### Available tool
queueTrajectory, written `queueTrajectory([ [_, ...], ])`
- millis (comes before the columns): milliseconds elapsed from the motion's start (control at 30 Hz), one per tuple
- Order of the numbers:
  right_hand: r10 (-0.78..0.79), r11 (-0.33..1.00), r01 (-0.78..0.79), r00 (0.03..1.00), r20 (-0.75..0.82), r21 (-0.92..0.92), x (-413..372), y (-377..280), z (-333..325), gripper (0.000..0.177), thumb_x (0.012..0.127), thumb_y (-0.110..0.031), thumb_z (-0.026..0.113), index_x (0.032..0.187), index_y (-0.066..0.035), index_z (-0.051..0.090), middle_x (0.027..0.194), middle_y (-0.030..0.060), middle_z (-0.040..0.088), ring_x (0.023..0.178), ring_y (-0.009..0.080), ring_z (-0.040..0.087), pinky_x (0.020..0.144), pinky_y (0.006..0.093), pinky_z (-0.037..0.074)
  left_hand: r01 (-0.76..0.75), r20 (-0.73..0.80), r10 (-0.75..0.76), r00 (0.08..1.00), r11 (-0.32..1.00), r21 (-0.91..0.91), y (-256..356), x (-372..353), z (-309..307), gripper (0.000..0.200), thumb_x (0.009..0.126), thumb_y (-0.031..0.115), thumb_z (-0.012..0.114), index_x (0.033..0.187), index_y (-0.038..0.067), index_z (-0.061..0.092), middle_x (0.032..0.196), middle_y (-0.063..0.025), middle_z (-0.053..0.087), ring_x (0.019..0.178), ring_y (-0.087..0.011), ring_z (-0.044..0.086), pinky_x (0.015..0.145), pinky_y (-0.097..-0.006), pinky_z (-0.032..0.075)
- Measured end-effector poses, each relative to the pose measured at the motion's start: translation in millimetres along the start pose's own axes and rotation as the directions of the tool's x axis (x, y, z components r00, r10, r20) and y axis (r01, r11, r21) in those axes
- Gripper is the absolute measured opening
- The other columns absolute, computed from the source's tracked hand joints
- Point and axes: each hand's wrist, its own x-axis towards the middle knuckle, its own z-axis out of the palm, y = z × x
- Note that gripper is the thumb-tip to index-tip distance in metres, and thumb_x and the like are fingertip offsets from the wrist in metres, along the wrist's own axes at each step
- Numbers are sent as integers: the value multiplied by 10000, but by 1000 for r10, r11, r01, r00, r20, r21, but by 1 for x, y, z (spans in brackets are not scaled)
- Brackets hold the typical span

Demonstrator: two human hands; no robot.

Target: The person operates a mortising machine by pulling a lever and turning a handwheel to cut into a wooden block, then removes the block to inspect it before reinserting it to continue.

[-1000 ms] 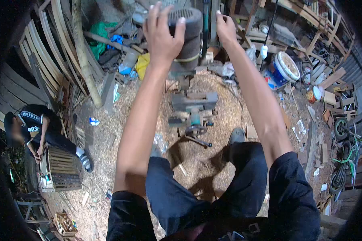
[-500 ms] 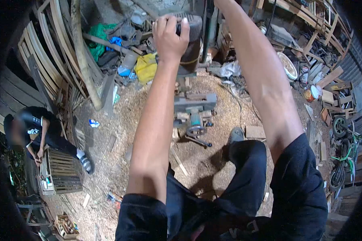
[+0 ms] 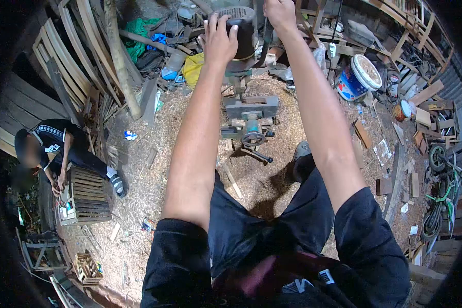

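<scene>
A dark cylindrical motor housing (image 3: 244,32) with a perforated top stands upright on a machine at the top centre. My left hand (image 3: 222,43) rests on its left side and top edge, fingers spread. Just to the right, my right hand (image 3: 281,14) is wrapped round a dark lever (image 3: 265,47), close to the upper edge of the view. Below the motor sits a grey vise (image 3: 251,108) with a brown strip, seemingly wood, between its jaws. In front of it are a handwheel (image 3: 253,139) and a crank handle (image 3: 259,155).
Wood shavings cover the floor (image 3: 190,226). At the left a person (image 3: 61,143) sits by a slatted crate (image 3: 90,195). Boards (image 3: 66,56) lean behind. To the right stand a white-and-blue bucket (image 3: 359,78), wood offcuts (image 3: 362,133) and a small bike (image 3: 439,200).
My right hand has come down towards me and into view with the lever. My left hand stays on the motor housing. The whole view has tilted slightly downward.
</scene>
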Motion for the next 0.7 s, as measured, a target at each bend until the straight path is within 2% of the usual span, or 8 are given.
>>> queueTrajectory([
  [100,-89,996,89,996,-10,-16,-11,-7,-4,500,954,-341,524,596,7,502,530,0,438,524,104,382,500,328,322,-4,45,5,999,1000,-5,-2,1,-2,470,906,260,573,1341,156,427,1484,-104,308,1357,-401,287,1064,-601,279],
  [167,-57,998,57,998,-4,12,-17,-11,-7,486,953,-331,528,604,6,513,528,-1,441,523,100,388,498,319,321,14,75,-13,997,1000,-4,1,-5,-4,528,892,235,594,1375,164,393,1508,-122,271,1367,-406,275,1065,-599,279],
  [300,-20,995,18,999,26,96,-23,-13,-9,457,954,-308,533,611,-7,529,524,-9,446,511,90,394,487,296,310,-35,84,37,996,999,-21,3,-17,-6,710,869,184,615,1475,167,247,1537,-237,137,1398,-432,208,1094,-542,271],
  [367,-46,996,45,999,10,78,-25,-14,-8,453,956,-304,533,605,-18,524,522,-17,445,504,85,393,480,291,302,-59,101,65,993,996,-64,7,-28,-9,788,862,168,621,1509,164,171,1533,-296,74,1405,-450,175,1107,-506,265],
  [400,-60,996,60,998,1,69,-26,-14,-8,452,957,-302,533,602,-23,522,522,-21,445,501,83,392,477,288,298,-54,162,63,985,997,-57,7,-33,-12,836,867,164,623,1520,150,102,1520,-334,29,1410,-467,136,1121,-461,252],
  [500,-35,989,34,999,0,142,-28,-9,-8,446,959,-283,533,585,-40,508,522,-39,431,492,71,375,465,276,282,-51,142,65,988,994,-100,3,-44,-4,842,873,229,611,1524,214,76,1540,-286,23,1409,-453,168,1066,-619,247],
  [600,20,972,-17,1000,-8,236,-36,-14,-9,428,958,-249,539,576,-61,493,526,-57,416,488,58,358,457,264,267,-26,198,42,979,996,-80,9,-47,-9,853,905,229,608,1524,196,22,1506,-358,-31,1411,-470,115,1117,-488,242],
  [700,0,945,-3,1000,11,327,-40,-15,-10,413,956,-214,541,572,-75,479,531,-70,400,484,47,337,449,257,248,-3,205,10,979,1000,-31,15,-50,-10,858,928,286,581,1519,245,-39,1518,-333,-50,1414,-462,116,1094,-571,236],
])
